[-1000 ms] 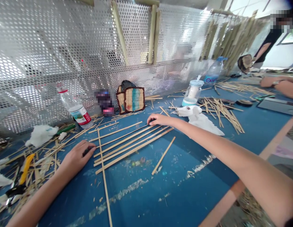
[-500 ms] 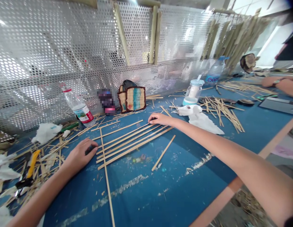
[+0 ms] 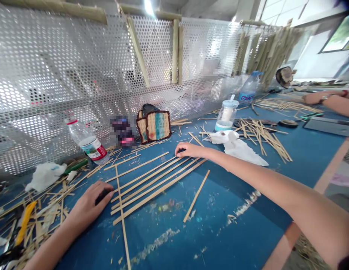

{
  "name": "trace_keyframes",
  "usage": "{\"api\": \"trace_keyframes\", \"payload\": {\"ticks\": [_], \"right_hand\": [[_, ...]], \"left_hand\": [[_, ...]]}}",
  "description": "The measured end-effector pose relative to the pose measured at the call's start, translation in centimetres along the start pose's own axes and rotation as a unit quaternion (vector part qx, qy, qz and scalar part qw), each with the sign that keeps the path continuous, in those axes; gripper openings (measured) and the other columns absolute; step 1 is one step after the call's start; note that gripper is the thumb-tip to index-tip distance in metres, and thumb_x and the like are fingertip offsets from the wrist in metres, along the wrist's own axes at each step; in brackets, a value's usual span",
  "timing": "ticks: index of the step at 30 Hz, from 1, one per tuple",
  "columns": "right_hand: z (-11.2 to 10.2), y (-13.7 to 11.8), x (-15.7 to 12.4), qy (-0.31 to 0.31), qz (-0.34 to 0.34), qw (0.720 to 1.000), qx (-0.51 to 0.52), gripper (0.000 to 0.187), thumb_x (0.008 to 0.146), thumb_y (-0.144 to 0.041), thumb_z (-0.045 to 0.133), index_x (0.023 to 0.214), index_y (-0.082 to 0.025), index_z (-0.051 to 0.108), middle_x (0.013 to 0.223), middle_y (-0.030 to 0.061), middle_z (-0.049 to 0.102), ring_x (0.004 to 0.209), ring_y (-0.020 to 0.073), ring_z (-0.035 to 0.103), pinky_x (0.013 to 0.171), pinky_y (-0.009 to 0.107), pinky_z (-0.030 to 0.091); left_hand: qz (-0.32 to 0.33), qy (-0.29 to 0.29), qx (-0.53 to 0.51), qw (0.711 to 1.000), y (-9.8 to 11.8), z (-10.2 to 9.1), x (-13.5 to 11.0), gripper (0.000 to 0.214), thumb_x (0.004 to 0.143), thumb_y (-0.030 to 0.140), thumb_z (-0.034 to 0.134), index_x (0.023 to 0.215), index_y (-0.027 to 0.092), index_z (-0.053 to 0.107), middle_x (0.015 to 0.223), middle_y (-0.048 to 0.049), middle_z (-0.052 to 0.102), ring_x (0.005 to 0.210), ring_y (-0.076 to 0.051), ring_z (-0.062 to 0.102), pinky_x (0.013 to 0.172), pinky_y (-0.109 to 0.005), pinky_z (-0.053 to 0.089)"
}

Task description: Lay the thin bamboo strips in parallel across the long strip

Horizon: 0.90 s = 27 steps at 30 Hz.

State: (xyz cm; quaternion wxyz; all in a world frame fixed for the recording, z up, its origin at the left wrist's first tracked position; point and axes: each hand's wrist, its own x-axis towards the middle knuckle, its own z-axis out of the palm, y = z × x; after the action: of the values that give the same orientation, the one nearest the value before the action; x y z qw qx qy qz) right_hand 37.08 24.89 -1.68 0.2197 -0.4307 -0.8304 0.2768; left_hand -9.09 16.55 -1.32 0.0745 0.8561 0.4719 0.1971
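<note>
The person's left hand [image 3: 86,204] is curling firmly around a small dark object [image 3: 103,195], mostly hidden by the fingers, and is resting just beside the lower ends of the parallel bamboo strips [image 3: 154,183]. The right hand [image 3: 190,150] is lying half-curled at their upper ends, though whether it is gripping anything cannot be told. The strips are lying side by side on the blue worktable [image 3: 163,247], with a long single strip [image 3: 121,213] crossing them near the left hand. Even, gentle pressure from both hands would be helping the strips keep their spacing, since nothing appears to be fastening them. Just beyond the strips, a woven pouch [image 3: 154,125] and a plastic bottle [image 3: 88,142] are standing. A loose strip [image 3: 195,197] is lying just below them, close enough to get knocked. Left of them, offcuts are littering the surface around a yellow-handled cutter [image 3: 25,223], while a white cloth [image 3: 239,148] and a heap of strips [image 3: 264,137] are lying to their right. Farther right, a co-worker's arm [image 3: 326,98] is reaching over other strips.
</note>
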Motion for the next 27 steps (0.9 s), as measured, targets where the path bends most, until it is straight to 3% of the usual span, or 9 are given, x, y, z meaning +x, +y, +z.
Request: {"api": "trace_keyframes", "payload": {"ticks": [10,14,18,22,24,27], "right_hand": [[0.0,0.0,0.0,0.002,-0.006,1.000,0.003,0.008,0.083,-0.024,0.070,0.089,-0.021,0.074,0.100,0.0053,0.065,0.102,0.0223,0.059,0.096,0.036,0.043],[0.1,0.1,0.2,0.017,0.003,1.000,0.009,0.011,0.087,-0.028,0.066,0.089,-0.020,0.073,0.097,0.0051,0.065,0.094,0.0207,0.061,0.089,0.034,0.046],[0.6,0.0,0.6,0.045,0.017,0.999,0.013,0.016,0.091,-0.027,0.060,0.100,-0.019,0.071,0.100,0.0058,0.067,0.090,0.0197,0.062,0.084,0.033,0.048],[1.1,-0.2,0.7,0.058,0.019,0.998,-0.017,0.028,0.094,-0.029,0.058,0.119,-0.025,0.070,0.107,0.0075,0.064,0.100,0.0230,0.058,0.095,0.039,0.044],[1.3,-0.2,0.5,0.050,0.015,0.997,-0.060,0.033,0.098,-0.034,0.054,0.127,-0.031,0.068,0.105,0.0077,0.061,0.105,0.0255,0.054,0.100,0.044,0.041],[1.4,0.0,0.3,0.036,0.010,0.994,-0.102,0.038,0.101,-0.041,0.047,0.135,-0.035,0.063,0.107,0.0087,0.057,0.107,0.0274,0.051,0.102,0.048,0.039]], "left_hand": [[0.028,0.007,0.021,0.999,-0.7,0.3,0.0,0.033,0.094,0.055,0.049,0.097,0.027,0.067,0.100,-0.0041,0.070,0.098,-0.025,0.066,0.090,-0.037,0.053],[0.020,0.011,0.014,1.000,-0.6,0.2,0.0,0.033,0.093,0.056,0.050,0.096,0.027,0.067,0.098,-0.0042,0.070,0.097,-0.025,0.065,0.090,-0.038,0.053],[-0.023,0.046,0.022,0.998,-0.5,0.0,-0.2,0.035,0.092,0.057,0.048,0.099,0.026,0.064,0.099,-0.0047,0.068,0.090,-0.024,0.065,0.084,-0.036,0.054],[-0.086,0.097,0.100,0.986,-1.0,0.1,-0.3,0.041,0.094,0.054,0.040,0.110,0.022,0.061,0.110,-0.0106,0.064,0.104,-0.031,0.062,0.096,-0.048,0.048],[-0.101,0.093,0.134,0.981,-1.4,0.3,-0.3,0.045,0.094,0.053,0.038,0.114,0.020,0.060,0.114,-0.0137,0.063,0.115,-0.036,0.058,0.101,-0.053,0.044],[-0.122,0.084,0.156,0.977,-1.8,0.6,-0.3,0.046,0.094,0.053,0.036,0.112,0.019,0.062,0.115,-0.0147,0.064,0.115,-0.038,0.058,0.099,-0.056,0.044]]}}
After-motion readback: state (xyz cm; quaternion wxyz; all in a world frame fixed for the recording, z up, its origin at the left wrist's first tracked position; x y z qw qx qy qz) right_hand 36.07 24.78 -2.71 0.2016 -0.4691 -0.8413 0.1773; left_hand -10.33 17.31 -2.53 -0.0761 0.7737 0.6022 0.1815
